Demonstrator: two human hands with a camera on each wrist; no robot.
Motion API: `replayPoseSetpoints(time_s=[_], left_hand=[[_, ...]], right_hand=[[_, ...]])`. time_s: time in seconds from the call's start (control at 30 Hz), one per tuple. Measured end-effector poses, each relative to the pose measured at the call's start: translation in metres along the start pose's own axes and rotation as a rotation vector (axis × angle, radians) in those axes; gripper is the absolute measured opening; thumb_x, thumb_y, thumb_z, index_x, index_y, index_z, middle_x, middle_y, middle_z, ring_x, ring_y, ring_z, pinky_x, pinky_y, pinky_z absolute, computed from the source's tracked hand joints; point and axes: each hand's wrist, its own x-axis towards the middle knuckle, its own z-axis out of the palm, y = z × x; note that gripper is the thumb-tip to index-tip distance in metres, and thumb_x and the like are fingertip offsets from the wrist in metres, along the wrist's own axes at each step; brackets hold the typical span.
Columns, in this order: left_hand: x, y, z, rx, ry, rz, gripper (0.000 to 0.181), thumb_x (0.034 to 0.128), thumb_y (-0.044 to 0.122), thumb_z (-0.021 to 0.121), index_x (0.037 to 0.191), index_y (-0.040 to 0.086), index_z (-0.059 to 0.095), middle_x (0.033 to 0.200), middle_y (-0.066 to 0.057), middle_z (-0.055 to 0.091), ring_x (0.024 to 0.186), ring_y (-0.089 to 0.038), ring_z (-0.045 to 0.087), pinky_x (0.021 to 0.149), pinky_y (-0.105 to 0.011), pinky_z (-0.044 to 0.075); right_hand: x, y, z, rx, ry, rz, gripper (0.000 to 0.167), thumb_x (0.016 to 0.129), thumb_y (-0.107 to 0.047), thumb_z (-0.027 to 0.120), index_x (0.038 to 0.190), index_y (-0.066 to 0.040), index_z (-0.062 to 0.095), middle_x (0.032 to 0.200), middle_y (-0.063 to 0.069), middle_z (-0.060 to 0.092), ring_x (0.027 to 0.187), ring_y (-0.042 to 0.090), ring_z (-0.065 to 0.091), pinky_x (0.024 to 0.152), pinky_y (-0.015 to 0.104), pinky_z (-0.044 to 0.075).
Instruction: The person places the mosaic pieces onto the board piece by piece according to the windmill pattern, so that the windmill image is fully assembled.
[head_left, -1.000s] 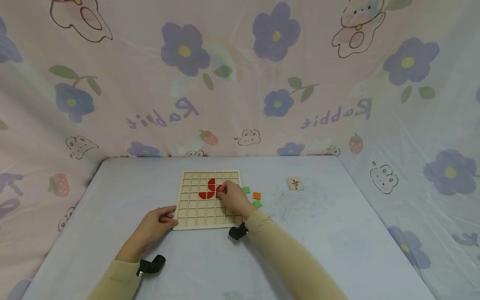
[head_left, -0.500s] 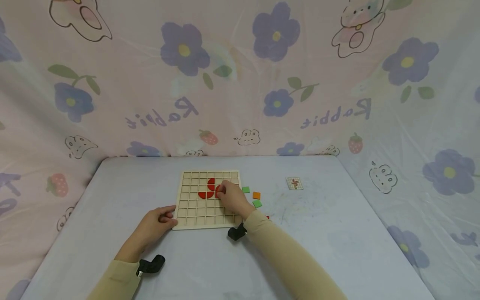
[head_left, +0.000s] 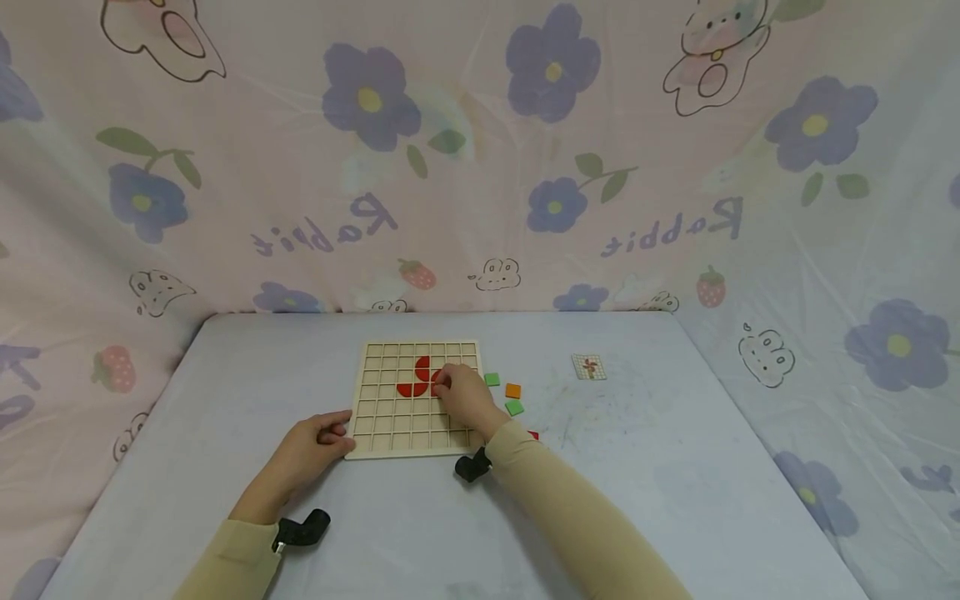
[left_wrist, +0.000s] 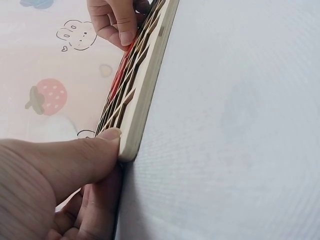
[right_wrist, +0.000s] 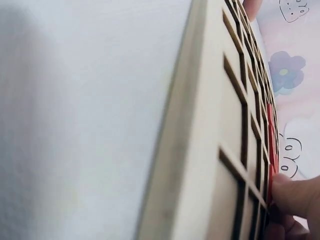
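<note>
My left hand is at the near left corner of the pale wooden board, the thumb lying on top of the rim and the forefinger against the edge, so the thumb and finger stand close together with the board's corner between them. My right hand reaches over the right half of the board, its fingers drawn in narrow, thumb and fingertips on a red piece set in the grid right of the middle; my own fingers hide part of it. Just beside it, in the upper middle cells, sit two more red shapes: an upper half-round with its curve to the left, and a lower half-round with its curve downward. Off the board's right edge, on the white table, lie a green square, an orange square and a second green square, and a red bit peeks out beside my right sleeve. Farther right lies a small card printed with a grid and a red figure. A pink cloth with flowers and rabbits hangs behind the table.
</note>
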Motion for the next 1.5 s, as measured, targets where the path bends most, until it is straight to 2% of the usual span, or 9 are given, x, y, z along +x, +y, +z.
replayPoseSetpoints(time_s=[0.13,0.3,0.53,0.63,0.77,0.93,1.2,1.3,1.5], left_hand=[[0.001,0.000,0.000,-0.001,0.002,0.006,0.054,0.0869,0.013,0.073,0.135,0.001,0.053,0.106,-0.008,0.056,0.089,-0.018,0.055,0.070,-0.025,0.047],[0.000,0.000,0.001,-0.001,-0.003,-0.002,0.053,0.0877,0.012,0.072,0.136,0.001,0.053,0.107,-0.009,0.056,0.090,-0.018,0.055,0.071,-0.026,0.047],[-0.002,0.002,0.000,0.007,0.004,-0.002,0.054,0.0870,0.012,0.073,0.135,-0.001,0.053,0.107,-0.009,0.056,0.090,-0.018,0.055,0.070,-0.026,0.047],[-0.002,0.003,-0.001,0.016,0.000,-0.006,0.054,0.0873,0.013,0.073,0.136,-0.001,0.052,0.107,-0.009,0.056,0.090,-0.018,0.055,0.071,-0.027,0.046],[-0.002,0.002,-0.001,0.028,0.004,-0.007,0.054,0.0871,0.013,0.073,0.135,-0.001,0.053,0.108,-0.009,0.057,0.091,-0.018,0.055,0.072,-0.028,0.046],[-0.002,0.002,-0.001,0.041,0.006,-0.005,0.054,0.0874,0.014,0.073,0.135,0.000,0.053,0.108,-0.009,0.057,0.092,-0.019,0.055,0.073,-0.029,0.046],[-0.003,0.004,-0.002,0.041,0.003,-0.006,0.054,0.0875,0.016,0.073,0.136,0.001,0.053,0.108,-0.009,0.057,0.092,-0.019,0.054,0.073,-0.030,0.045],[-0.003,0.004,-0.001,0.035,0.003,-0.009,0.054,0.0875,0.015,0.073,0.136,0.001,0.053,0.108,-0.009,0.056,0.091,-0.019,0.054,0.073,-0.029,0.046],[-0.005,0.006,-0.002,0.035,-0.001,-0.013,0.054,0.0876,0.015,0.073,0.136,0.000,0.053,0.107,-0.009,0.056,0.091,-0.019,0.055,0.073,-0.030,0.046]], right_hand=[[-0.001,0.000,-0.001,0.006,0.008,-0.003,0.008,0.096,-0.019,0.063,0.088,-0.016,0.062,0.083,-0.002,0.057,0.073,0.015,0.052,0.064,0.028,0.044],[-0.006,0.006,-0.009,0.086,0.004,-0.001,0.011,0.097,-0.024,0.061,0.102,-0.015,0.063,0.092,-0.005,0.060,0.081,0.012,0.055,0.069,0.028,0.046],[-0.019,0.021,-0.048,0.165,0.049,-0.043,0.023,0.096,-0.028,0.062,0.112,-0.011,0.063,0.095,-0.005,0.060,0.086,0.015,0.057,0.068,0.032,0.048],[-0.028,0.031,-0.065,0.167,0.075,-0.030,0.025,0.095,-0.030,0.064,0.112,-0.011,0.064,0.095,-0.005,0.060,0.087,0.015,0.056,0.069,0.033,0.048],[-0.041,0.043,-0.079,0.154,0.073,0.016,0.024,0.094,-0.033,0.065,0.110,-0.014,0.065,0.096,-0.004,0.061,0.086,0.016,0.056,0.068,0.033,0.048],[-0.056,0.060,-0.085,0.148,0.052,0.066,0.022,0.092,-0.032,0.068,0.107,-0.017,0.065,0.094,-0.005,0.062,0.082,0.016,0.055,0.067,0.032,0.047],[-0.081,0.081,-0.085,0.161,0.005,0.090,0.023,0.088,-0.033,0.073,0.103,-0.017,0.065,0.091,-0.004,0.061,0.078,0.016,0.057,0.062,0.032,0.048],[-0.090,0.087,-0.085,0.166,-0.017,0.118,0.022,0.086,-0.033,0.074,0.101,-0.019,0.065,0.089,-0.004,0.061,0.078,0.017,0.056,0.064,0.033,0.048],[-0.103,0.103,-0.082,0.179,-0.050,0.120,0.021,0.087,-0.030,0.074,0.100,-0.015,0.066,0.085,-0.004,0.062,0.077,0.015,0.057,0.070,0.034,0.046]])
